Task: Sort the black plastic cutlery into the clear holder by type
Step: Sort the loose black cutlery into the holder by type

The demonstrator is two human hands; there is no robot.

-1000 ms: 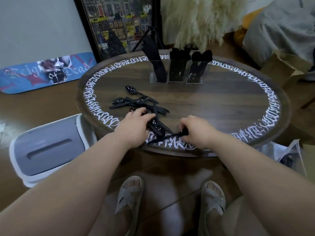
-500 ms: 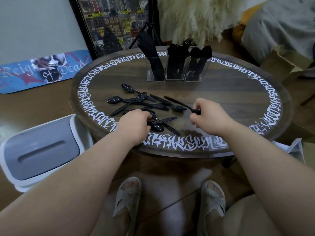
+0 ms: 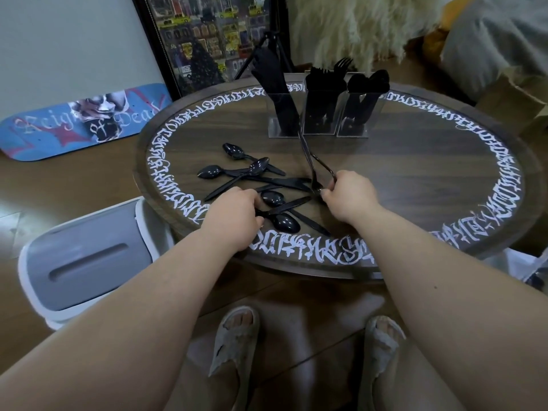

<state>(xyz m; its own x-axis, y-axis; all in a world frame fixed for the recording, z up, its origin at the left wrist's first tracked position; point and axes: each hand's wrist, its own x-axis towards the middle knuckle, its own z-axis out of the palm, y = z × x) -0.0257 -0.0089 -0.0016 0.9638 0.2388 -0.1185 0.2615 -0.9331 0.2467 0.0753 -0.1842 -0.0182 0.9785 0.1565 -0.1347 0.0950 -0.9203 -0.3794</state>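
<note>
The right hand point(image 3: 350, 197) pinches two thin black handles point(image 3: 310, 161) that rise toward the clear holder point(image 3: 318, 114) at the table's point(image 3: 415, 179) far edge; their tips blur into the holder's dark contents, so their type is unclear. The left hand point(image 3: 234, 218) curls over a handle in the loose cutlery pile point(image 3: 261, 185) near the front-left edge, its fingertips hidden. The holder's three compartments hold knives, forks and spoons.

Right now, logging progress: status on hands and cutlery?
Right hand pinches two thin black pieces. Left hand grips a piece in the loose pile. Clear holder partly filled. Nothing blocking.
</note>
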